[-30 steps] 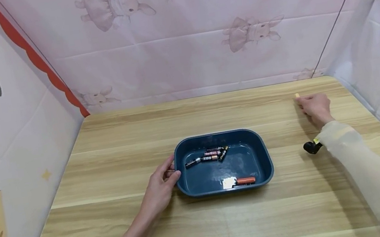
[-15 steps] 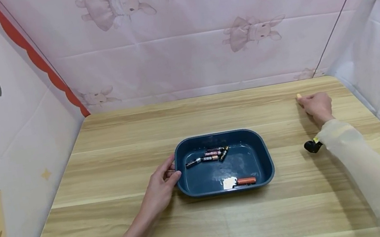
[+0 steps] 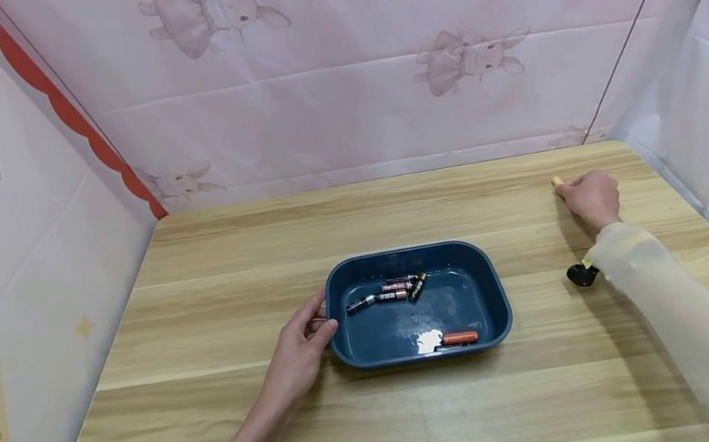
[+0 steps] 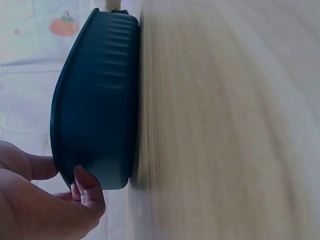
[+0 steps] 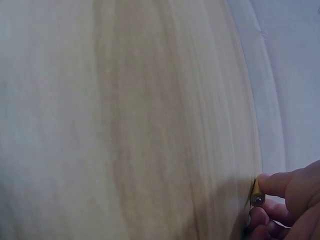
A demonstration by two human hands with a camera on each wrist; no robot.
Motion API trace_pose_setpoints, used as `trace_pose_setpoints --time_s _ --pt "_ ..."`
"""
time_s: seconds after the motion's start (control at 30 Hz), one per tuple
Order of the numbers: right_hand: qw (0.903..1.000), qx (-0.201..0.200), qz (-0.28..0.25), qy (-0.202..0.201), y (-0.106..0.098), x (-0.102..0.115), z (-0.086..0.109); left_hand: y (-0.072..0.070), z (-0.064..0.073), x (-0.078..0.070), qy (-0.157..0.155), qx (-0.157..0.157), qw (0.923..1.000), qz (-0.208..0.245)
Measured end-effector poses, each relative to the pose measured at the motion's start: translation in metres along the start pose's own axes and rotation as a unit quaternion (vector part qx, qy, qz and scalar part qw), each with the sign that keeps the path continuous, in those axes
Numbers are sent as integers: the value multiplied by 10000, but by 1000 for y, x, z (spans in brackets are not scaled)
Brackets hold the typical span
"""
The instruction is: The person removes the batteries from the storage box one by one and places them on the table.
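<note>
At the left end of the blue tub [image 3: 380,332], your left hand [image 3: 301,343] is gripping it, presumably for steadiness. Inside, several batteries [image 3: 392,295] are lying toward its far left; an orange cylinder [image 3: 460,338] is resting along its near wall. Beyond its far right corner, your right hand [image 3: 593,197] is pinching a yellow cylinder [image 5: 257,196], perhaps for control.
</note>
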State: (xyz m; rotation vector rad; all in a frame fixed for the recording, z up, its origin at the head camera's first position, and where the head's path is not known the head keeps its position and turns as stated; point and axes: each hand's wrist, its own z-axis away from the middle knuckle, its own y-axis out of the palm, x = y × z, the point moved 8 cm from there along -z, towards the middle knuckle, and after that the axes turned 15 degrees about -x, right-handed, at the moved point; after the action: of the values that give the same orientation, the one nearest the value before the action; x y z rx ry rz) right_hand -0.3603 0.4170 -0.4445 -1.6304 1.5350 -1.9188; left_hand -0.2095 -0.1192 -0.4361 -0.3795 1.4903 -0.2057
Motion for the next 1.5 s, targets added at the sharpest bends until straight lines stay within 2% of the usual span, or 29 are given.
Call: trace_pose_setpoints --time_s 0.6,0.9,1.5 --pt "9999 97 49 -124 -2 4 2 0 0 -1 -56 12 10000 24" --pt "9996 229 55 -139 -2 3 1 1 1 -4 92 -20 9998 168" --pt "9994 279 -60 -200 -5 3 4 1 1 -1 55 0 10000 42"
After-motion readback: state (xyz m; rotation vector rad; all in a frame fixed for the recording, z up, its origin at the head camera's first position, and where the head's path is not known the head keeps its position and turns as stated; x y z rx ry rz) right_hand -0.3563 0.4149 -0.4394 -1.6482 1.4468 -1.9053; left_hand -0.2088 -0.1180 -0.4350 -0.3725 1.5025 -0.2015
